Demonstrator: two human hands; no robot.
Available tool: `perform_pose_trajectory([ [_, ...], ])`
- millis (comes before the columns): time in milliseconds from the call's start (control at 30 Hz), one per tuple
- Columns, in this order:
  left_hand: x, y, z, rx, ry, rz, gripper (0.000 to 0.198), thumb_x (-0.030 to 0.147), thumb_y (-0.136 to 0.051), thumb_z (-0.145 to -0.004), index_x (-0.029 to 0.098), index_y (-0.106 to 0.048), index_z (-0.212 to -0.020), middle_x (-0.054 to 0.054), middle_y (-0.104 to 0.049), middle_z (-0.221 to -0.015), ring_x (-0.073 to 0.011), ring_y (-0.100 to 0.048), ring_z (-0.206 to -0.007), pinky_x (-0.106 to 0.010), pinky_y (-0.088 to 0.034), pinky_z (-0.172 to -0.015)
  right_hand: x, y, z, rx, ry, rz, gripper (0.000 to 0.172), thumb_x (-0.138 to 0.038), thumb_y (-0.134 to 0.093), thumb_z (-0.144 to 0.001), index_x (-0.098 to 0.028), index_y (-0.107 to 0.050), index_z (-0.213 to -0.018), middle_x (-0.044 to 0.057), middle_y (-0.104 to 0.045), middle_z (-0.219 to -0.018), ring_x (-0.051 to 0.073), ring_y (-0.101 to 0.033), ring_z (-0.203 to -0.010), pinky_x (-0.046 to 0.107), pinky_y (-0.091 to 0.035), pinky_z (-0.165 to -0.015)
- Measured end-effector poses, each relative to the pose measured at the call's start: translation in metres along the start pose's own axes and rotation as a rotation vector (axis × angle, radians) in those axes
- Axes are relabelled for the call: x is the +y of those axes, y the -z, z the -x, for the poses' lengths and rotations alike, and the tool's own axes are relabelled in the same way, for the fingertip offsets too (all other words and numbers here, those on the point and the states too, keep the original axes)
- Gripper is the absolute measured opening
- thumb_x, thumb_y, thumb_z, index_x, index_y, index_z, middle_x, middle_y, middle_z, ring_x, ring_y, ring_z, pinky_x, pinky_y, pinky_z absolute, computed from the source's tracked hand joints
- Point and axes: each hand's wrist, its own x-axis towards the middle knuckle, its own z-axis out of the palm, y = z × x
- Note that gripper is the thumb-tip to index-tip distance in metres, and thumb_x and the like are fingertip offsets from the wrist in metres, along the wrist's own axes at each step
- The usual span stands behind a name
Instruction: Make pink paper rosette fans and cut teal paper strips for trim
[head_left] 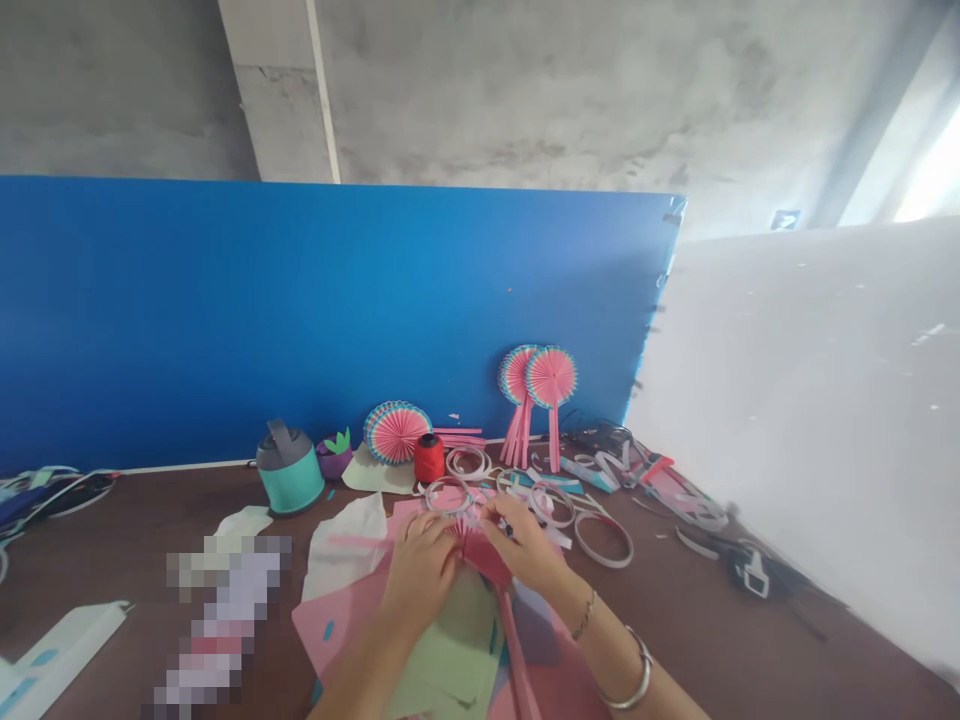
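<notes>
A partly spread pleated pink paper fan (pixel 480 552) is between my two hands above the papers. My left hand (pixel 424 562) lies along its left side, fingers bent and closed against the pleats. My right hand (pixel 523 538) pinches its upper right edge, thumb and forefinger together. A long pink paper strip (pixel 516 640) runs from the fan toward me. Under my hands are green paper sheets (pixel 450 640) and pink paper sheets (pixel 341 625). Rolls of paper strip (pixel 448 495) lie just beyond my fingers.
Finished pink round fans (pixel 552 376) lean on the blue panel (pixel 300 300). A red thread spool (pixel 429 458), a teal container (pixel 291 474) and a purple pot (pixel 334 458) stand at the back. Paper scraps and a cable (pixel 750 570) lie to the right; a white wall rises there.
</notes>
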Motion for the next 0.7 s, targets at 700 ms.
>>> perform_pose_trajectory([
  [700,-0.003,0.001,0.001,0.254,-0.031,0.018,0.028,0.017,-0.037,-0.094,0.021,-0.065,-0.095,-0.007,-0.070,-0.089,-0.0229,-0.060,-0.087,-0.040,-0.043,-0.083,-0.005,-0.003,0.002,0.244,0.173,0.086,0.012,-0.016,-0.047,-0.087,-0.022,-0.047,-0.098,0.006,-0.055,-0.091,0.020,-0.055,-0.081,0.032,-0.047,-0.068],
])
